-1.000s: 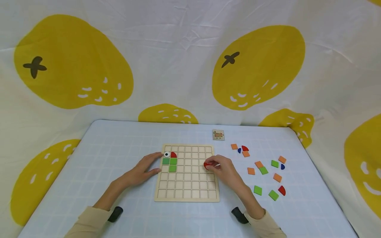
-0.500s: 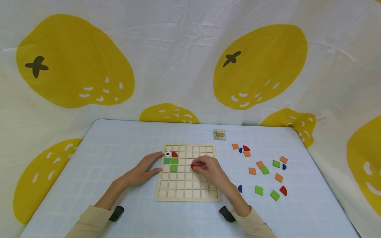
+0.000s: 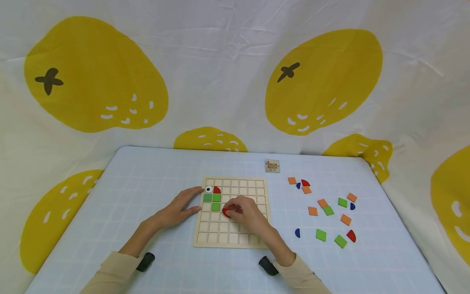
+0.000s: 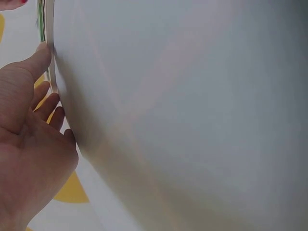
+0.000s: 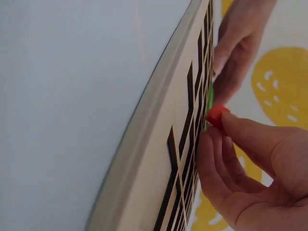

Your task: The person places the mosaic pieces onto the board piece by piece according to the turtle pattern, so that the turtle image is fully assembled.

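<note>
A wooden grid board [image 3: 205, 241] lies on the table. At its upper left sit a round eye tile [image 3: 209, 189], a red quarter-circle tile [image 3: 217, 190] and several green square tiles [image 3: 216, 207]. My right hand [image 3: 245, 211] pinches another red tile [image 3: 226, 212] between thumb and fingers, close over the grid, just right of and below the lowest green square. In the right wrist view this red tile [image 5: 218, 115] shows at the fingertips, its full shape hidden. My left hand [image 3: 180, 208] rests at the board's left edge with fingers extended, thumb and fingertips touching the rim.
Right of the board lie scattered orange squares [image 3: 313, 211], green squares [image 3: 321, 234], blue half-circles [image 3: 297, 233] and red quarter-circles [image 3: 351, 235]. A small patterned card [image 3: 272, 165] is behind the board. A fruit-print cloth [image 3: 220, 81] hangs behind the table.
My right hand has carried the red tile leftward across the board, from its right side to beside the green squares. A blue half-circle has come into sight. The left hand stays put.
</note>
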The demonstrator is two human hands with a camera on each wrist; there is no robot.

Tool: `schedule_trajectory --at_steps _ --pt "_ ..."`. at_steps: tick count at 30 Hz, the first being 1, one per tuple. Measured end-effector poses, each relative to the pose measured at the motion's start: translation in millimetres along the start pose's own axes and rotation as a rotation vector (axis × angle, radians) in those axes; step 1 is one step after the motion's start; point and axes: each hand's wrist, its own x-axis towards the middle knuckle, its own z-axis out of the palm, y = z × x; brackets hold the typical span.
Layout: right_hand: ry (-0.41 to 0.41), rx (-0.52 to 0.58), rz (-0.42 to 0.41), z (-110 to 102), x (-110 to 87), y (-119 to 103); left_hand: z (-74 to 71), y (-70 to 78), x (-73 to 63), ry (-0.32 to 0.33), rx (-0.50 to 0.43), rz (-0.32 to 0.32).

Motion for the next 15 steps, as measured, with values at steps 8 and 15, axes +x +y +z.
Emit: schedule_trajectory --at_steps 8,15 --pt "-0.045 0.034 0.021 13 5.9 -6 -0.4 1.0 -1.2 0.017 -0.019 0.026" --pt "-0.036 0.055 0.011 21 11.4 -11 0.1 1.2 -1.4 0.021 -0.023 0.028"
